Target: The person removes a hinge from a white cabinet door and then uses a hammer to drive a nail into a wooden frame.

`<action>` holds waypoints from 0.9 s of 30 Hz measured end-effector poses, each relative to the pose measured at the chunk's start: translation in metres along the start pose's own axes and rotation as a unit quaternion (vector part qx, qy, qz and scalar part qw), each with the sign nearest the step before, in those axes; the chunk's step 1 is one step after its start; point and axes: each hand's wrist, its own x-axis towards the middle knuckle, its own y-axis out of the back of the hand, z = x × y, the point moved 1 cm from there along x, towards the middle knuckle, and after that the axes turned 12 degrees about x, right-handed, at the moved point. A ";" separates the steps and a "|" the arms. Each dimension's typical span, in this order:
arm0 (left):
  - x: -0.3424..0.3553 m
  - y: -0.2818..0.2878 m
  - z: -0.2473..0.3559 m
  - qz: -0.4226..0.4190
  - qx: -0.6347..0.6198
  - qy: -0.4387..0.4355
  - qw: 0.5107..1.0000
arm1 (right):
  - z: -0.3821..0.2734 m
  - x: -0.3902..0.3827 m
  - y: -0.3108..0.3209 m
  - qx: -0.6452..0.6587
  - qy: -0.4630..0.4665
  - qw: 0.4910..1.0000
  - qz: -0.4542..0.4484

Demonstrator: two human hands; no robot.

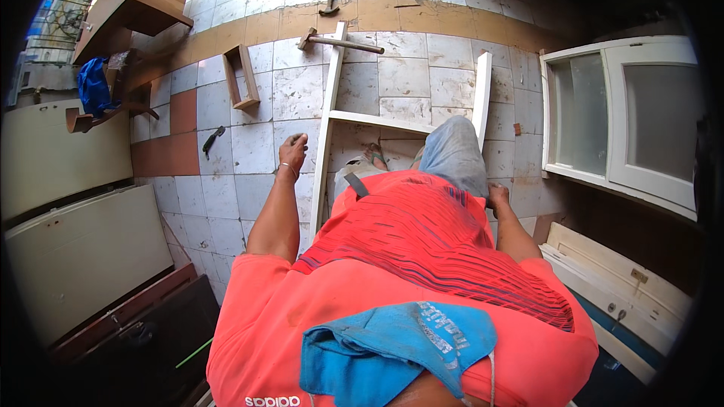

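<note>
Now the work looks to be at a steadying step: the person stands over a white wooden frame (332, 117) lying flat on the tiled floor (249, 151), and each hand is down at one of its long rails. The left hand (292, 149) hangs just left of the left rail, fingers loosely curled, holding nothing that I can see; whether it touches the wood is unclear. The right hand (498, 196) sits near the right rail's near end, mostly hidden, so I cannot tell its grip. A hammer (335, 41) lies across the frame's far end, well beyond both hands. Reaching it would call for leaning forward.
</note>
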 end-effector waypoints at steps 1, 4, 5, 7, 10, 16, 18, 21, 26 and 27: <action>0.015 -0.005 0.027 0.000 -0.013 -0.023 1.000 | 0.009 0.035 0.006 -0.113 0.059 0.992 0.024; 0.051 -0.019 0.094 0.017 -0.072 -0.042 0.996 | -0.043 0.086 -0.002 0.302 -0.061 0.948 -0.075; 0.061 -0.027 0.107 0.022 -0.079 -0.039 0.996 | -0.062 0.107 -0.003 0.295 -0.057 0.950 -0.078; 0.081 -0.048 0.121 -0.009 -0.151 -0.002 0.988 | -0.102 0.156 -0.009 0.144 -0.034 0.988 -0.051; 0.104 -0.066 0.130 0.026 -0.198 0.052 0.979 | -0.227 0.182 -0.014 0.004 0.034 0.996 -0.079; 0.128 -0.116 0.123 0.171 -0.309 0.209 0.912 | -0.413 0.341 -0.011 -0.090 -0.032 0.985 -0.141; 0.120 -0.124 0.144 0.196 -0.330 0.264 0.885 | -0.466 0.407 -0.017 -0.044 -0.006 0.986 -0.163; 0.131 -0.152 0.188 0.169 -0.319 0.273 0.892 | -0.592 0.454 -0.035 -0.020 0.120 0.968 -0.221; 0.187 -0.188 0.263 0.151 -0.306 0.201 0.918 | -0.709 0.502 -0.063 -0.036 0.137 0.962 -0.234; 0.204 -0.195 0.269 0.150 -0.308 0.206 0.917 | -0.714 0.515 -0.072 -0.041 0.134 0.962 -0.234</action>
